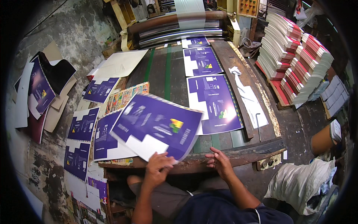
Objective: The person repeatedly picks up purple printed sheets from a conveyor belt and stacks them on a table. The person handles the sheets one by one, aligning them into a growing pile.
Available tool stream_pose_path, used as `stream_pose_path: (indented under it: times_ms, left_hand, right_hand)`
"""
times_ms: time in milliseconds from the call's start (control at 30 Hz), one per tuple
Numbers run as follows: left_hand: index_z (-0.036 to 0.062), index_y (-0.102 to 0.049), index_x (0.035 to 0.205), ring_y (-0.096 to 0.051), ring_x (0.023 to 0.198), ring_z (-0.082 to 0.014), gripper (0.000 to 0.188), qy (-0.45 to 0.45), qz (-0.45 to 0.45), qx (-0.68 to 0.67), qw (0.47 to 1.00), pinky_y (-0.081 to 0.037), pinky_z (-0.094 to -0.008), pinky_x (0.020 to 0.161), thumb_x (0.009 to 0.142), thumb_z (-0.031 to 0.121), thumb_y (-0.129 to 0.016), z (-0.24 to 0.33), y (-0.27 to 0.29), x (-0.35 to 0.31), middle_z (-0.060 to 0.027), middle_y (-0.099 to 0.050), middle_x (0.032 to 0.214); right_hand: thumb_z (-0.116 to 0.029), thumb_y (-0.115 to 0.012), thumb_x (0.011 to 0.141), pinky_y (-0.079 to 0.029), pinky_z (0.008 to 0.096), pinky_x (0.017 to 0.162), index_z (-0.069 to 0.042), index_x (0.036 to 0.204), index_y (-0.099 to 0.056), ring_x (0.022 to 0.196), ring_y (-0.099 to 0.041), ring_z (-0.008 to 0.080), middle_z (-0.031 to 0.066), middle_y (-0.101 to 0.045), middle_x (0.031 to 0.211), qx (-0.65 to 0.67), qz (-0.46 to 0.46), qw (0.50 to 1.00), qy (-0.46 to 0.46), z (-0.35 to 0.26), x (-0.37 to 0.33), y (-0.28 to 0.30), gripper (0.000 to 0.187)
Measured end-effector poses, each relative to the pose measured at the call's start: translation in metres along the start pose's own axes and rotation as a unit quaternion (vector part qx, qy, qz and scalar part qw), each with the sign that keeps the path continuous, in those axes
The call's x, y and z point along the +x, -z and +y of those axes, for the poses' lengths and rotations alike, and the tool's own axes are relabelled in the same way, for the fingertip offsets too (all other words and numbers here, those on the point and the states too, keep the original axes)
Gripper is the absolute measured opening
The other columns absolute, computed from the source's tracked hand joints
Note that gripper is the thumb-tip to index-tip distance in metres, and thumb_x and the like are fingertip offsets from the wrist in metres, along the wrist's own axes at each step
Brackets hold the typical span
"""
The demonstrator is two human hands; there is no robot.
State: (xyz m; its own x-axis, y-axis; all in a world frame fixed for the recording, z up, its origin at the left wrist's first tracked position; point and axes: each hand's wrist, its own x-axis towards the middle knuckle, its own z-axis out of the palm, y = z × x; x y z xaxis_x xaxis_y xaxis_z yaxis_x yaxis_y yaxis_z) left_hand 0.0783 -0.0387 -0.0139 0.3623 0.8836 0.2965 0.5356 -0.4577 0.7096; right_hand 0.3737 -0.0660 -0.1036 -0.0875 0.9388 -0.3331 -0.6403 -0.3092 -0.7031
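Observation:
My left hand point(158, 167) pinches the near edge of a purple printed sheet point(149, 121) with white cut-out shapes and a yellow-green picture. Slightly blurred, that sheet slants over the table's near left part and overlaps another purple sheet point(106, 143). Just beyond the table's front edge, my right hand point(220, 163) is empty, its fingers apart and a little bent. Nearest to it on the table lies a large purple sheet point(214, 108). Behind that, a second purple sheet point(209, 65) and a third point(197, 42) run back in line toward the rollers point(179, 31).
A dark wooden rail point(233, 89) and a thin metal rod point(257, 125) flank the sheets' right side. More purple sheets point(82, 123) and a pale blank sheet point(121, 63) lie left. Tall paper stacks point(279, 44) stand right, a white sack point(298, 183) near right.

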Motion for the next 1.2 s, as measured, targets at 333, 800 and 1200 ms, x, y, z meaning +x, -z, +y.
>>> stream_pose_path:
  times_ms: [333, 800, 1200]
  left_hand:
    - [0.0056, -0.045, 0.145, -0.019, 0.147, -0.0429, 0.099, -0.034, -0.118, 0.223, 0.967, -0.015, -0.0564, 0.118, 0.073, 0.071, -0.067, 0.006, -0.001, 0.013, -0.0194, -0.034, 0.155]
    - [0.0019, -0.036, 0.149, -0.021, 0.148, -0.0380, 0.097, 0.120, -0.044, 0.335, 0.934, -0.016, -0.0520, 0.119, 0.081, 0.064, -0.065, -0.060, 0.028, 0.016, -0.0187, -0.029, 0.158]
    - [0.0072, -0.067, 0.123, -0.043, 0.136, -0.0381, 0.046, 0.132, 0.099, 0.192, 0.967, -0.028, -0.0475, 0.114, 0.104, 0.041, -0.044, -0.070, 0.027, 0.022, -0.0143, -0.059, 0.135]
  right_hand:
    - [-0.021, -0.059, 0.096, -0.051, 0.0325, 0.061, 0.002, 0.110, -0.055, 0.068, -0.062, 0.0206, 0.0105, -0.062, 0.085, 0.056, 0.055, 0.994, -0.079, 0.032, -0.019, 0.049, 0.027]
    - [-0.032, -0.056, 0.100, -0.052, 0.0316, 0.068, 0.002, 0.115, -0.053, 0.083, -0.069, 0.0252, 0.0178, -0.067, 0.095, -0.043, 0.103, 0.987, -0.115, 0.053, -0.117, 0.090, 0.038]
    - [-0.030, -0.052, 0.101, -0.052, 0.0354, 0.072, 0.002, 0.116, -0.053, 0.082, -0.066, 0.0256, 0.0178, -0.067, 0.094, -0.016, 0.108, 0.988, -0.108, 0.041, -0.120, 0.071, 0.035]
